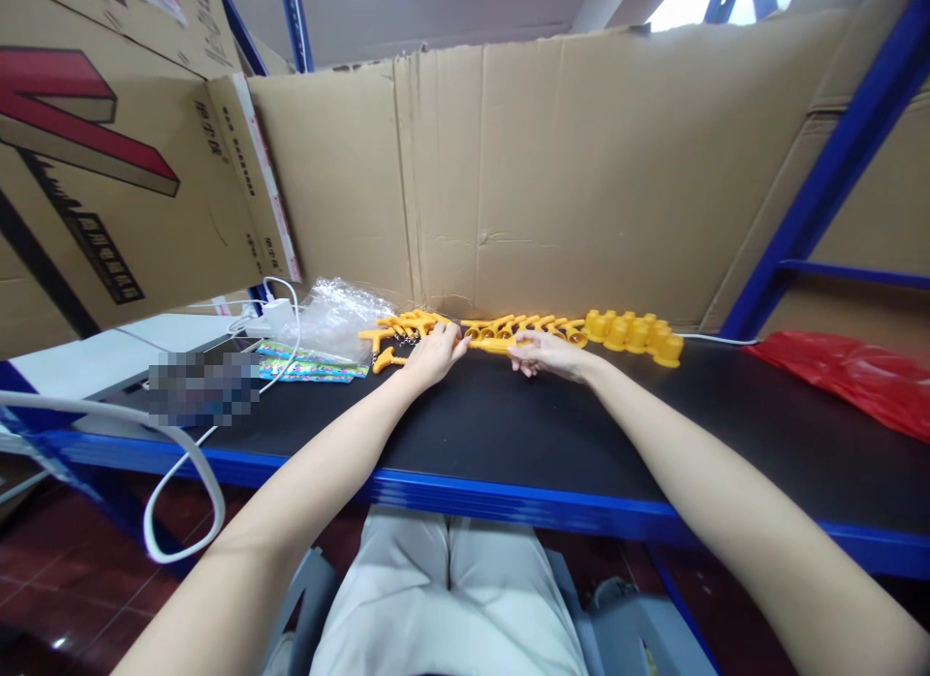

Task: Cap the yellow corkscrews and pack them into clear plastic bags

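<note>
A long yellow plastic piece lies low over the black tabletop, between my two hands. My left hand is closed, its fingertips on the left end of that piece. At the other end my right hand pinches it between thumb and fingers, the lower fingers curled loosely. Just behind is a row of yellow ring-ended pieces, partly hidden by my hands. Yellow T-shaped handles with small chains are heaped by my left hand. To the right stand several yellow cup-shaped parts, close together.
Clear plastic bags and colourful printed packets lie on the left, near a white cable. A red plastic bag is at the right. Cardboard walls the back; a blue rail edges the table.
</note>
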The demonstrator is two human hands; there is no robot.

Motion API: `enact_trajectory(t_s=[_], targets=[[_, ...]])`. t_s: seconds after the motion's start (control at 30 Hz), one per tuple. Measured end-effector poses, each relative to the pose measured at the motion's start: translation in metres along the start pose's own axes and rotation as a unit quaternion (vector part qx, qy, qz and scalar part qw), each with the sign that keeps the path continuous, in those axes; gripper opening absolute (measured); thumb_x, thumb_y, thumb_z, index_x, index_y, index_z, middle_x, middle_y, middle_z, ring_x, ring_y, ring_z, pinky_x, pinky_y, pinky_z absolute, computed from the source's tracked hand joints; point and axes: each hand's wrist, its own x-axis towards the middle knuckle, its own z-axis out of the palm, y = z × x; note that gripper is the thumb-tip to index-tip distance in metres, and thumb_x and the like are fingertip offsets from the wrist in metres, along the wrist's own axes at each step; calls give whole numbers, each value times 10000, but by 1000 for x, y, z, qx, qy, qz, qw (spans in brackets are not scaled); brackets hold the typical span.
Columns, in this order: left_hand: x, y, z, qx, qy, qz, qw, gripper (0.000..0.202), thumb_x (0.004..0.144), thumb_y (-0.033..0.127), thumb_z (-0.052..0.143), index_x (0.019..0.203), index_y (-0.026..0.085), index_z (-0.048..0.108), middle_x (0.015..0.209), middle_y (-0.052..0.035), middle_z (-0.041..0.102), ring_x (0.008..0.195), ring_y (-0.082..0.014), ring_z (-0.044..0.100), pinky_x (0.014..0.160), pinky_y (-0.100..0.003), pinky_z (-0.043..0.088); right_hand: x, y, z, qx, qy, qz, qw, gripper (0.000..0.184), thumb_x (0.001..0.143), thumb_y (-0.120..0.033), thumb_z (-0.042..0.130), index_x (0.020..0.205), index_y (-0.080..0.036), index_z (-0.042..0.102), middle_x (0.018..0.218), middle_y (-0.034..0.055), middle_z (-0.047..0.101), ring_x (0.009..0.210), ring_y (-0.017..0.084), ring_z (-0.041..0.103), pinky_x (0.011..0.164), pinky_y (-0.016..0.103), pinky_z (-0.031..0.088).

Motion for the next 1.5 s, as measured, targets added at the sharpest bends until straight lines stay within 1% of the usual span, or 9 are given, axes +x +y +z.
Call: enact_trajectory(t_s=[0.1,0.2,0.3,0.4,0.53,0.67,0.87,1.07,1.5], targets=[[0,1,-1,3,-1,1,1000,300,912,397,331,988,172,515,983,-88,530,885,-215,573,810,-360,449,3,1,3,1,14,22,1000,384,844,-500,485,745,-131,517,566,41,597,413,67,483,399,182,363],[0,1,-1,8,-3,1,1000,311,911,402,328,999,171,516,990,-93,531,878,-219,578,802,-362,452,4,0,4,4,30,48,998,472,858,-560,397,773,-120,543,571,66,604,401,82,486,379,199,370],[0,1,-1,15,-2,-2,1000,320,910,409,329,1001,168,519,992,-96,536,877,-222,581,803,-366,453,2,1,2,20,21,44,999,340,808,-455,568,945,-147,523,777,73,659,515,92,572,443,192,436],[0,1,-1,19,0,-2,1000,330,909,421,325,1000,170,519,995,-94,538,868,-222,586,792,-361,458,1,2,-1,22,19,35,999,381,731,-298,692,1024,-182,477,847,43,654,578,88,597,496,185,466],[0,2,-1,18,2,4,1000,337,905,439,328,1002,179,518,1002,-89,538,891,-225,584,791,-356,460,1,2,0,18,26,31,999,233,803,-358,607,843,-146,519,729,48,639,505,70,554,445,169,431],[0,3,-1,12,3,1,1000,337,903,447,327,996,184,518,993,-85,536,903,-225,583,795,-354,458,3,1,3,15,46,41,998,349,856,-455,492,762,-122,539,649,70,628,449,74,524,397,175,400],[1,1,0,1,4,-2,1000,336,902,450,327,986,186,517,985,-87,533,912,-229,579,799,-362,454,4,3,2,28,44,48,997,359,850,-480,487,843,-125,541,709,86,654,475,88,556,407,177,425],[2,-1,2,-8,-1,-10,1000,326,895,452,340,978,191,516,964,-84,531,896,-226,580,792,-361,452,1,0,3,53,29,32,998,235,808,-312,607,969,-157,535,937,100,661,606,103,618,512,198,493],[3,-1,0,3,2,-6,1000,328,904,439,329,1007,182,504,1025,-99,529,926,-233,577,808,-369,447,6,0,2,67,52,13,996,183,805,-264,609,926,-147,539,872,81,651,588,91,596,528,201,487]])
